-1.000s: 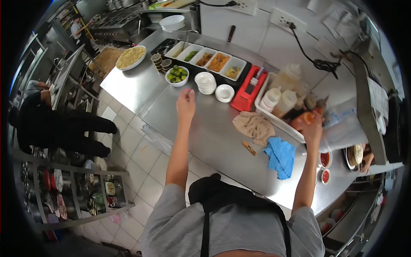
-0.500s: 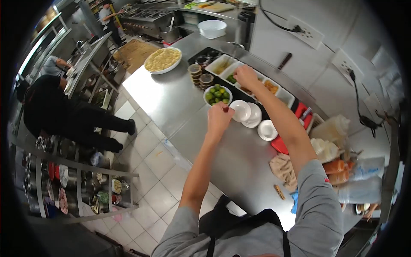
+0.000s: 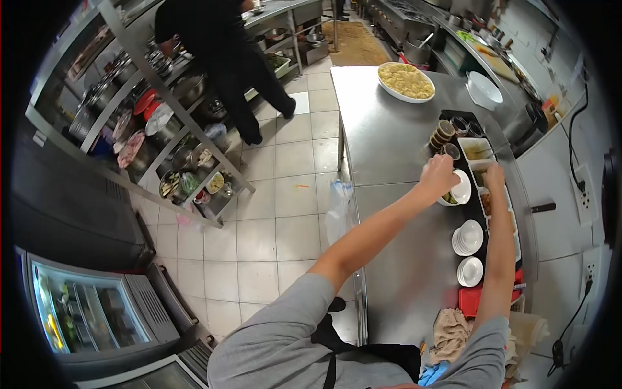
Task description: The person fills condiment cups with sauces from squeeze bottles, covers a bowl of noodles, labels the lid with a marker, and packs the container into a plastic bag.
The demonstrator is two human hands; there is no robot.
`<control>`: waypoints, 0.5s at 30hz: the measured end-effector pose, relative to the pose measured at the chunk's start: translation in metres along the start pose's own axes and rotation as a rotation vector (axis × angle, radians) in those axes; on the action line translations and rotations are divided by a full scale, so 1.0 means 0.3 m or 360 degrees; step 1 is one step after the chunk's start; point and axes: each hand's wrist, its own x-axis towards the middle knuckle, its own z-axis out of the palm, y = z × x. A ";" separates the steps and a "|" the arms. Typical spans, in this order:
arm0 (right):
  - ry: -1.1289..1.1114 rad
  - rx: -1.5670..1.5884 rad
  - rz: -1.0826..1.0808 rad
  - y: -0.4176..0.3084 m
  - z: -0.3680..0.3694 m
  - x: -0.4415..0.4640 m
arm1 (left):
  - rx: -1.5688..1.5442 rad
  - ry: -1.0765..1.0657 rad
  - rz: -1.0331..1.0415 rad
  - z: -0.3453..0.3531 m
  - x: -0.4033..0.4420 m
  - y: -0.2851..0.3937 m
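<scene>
My left hand (image 3: 437, 179) pinches the rim of a small white dish (image 3: 462, 188), held over the bowl of limes (image 3: 447, 200), which it largely covers. Just to the right, my right hand (image 3: 495, 176) reaches into a compartment with green bits in the white condiment tray (image 3: 479, 148). Its fingers are closed and point down, and what they hold is hidden. Nearer to me on the steel table stand a stack of small white dishes (image 3: 469, 237) and another white dish stack (image 3: 470, 271).
Lidded sauce cups (image 3: 443, 131) stand beyond the lime bowl. A large dish of yellowish food (image 3: 406, 81) sits at the table's far end. A cloth (image 3: 451, 334) and a red container (image 3: 470, 301) lie near me. A person in black (image 3: 223, 58) stands by the shelves.
The view has swung left. My left hand has carried the small dish off the stack to above the limes, closer to my right hand. The right hand stays at the green compartment.
</scene>
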 end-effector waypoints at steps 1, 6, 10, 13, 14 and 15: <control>-0.0042 0.0113 -0.0007 0.016 -0.021 0.006 | 0.0010 0.0001 0.0002 0.008 0.010 0.007; -0.0063 0.1417 0.0222 -0.007 -0.248 -0.060 | -0.0004 0.0067 -0.0001 0.037 0.011 0.025; -0.0334 0.1295 0.0049 -0.245 -0.524 -0.289 | -0.0123 -0.0131 -0.0039 0.013 -0.041 0.087; -0.0238 0.0870 -0.0442 -0.312 -0.519 -0.462 | -0.0236 -0.0157 0.0064 0.041 -0.105 0.105; -0.0271 0.0694 -0.0469 -0.328 -0.521 -0.508 | -0.0258 -0.0253 0.0031 0.025 -0.131 0.117; -0.0313 0.0520 -0.0489 -0.347 -0.532 -0.556 | -0.0278 -0.0357 -0.0007 0.008 -0.165 0.129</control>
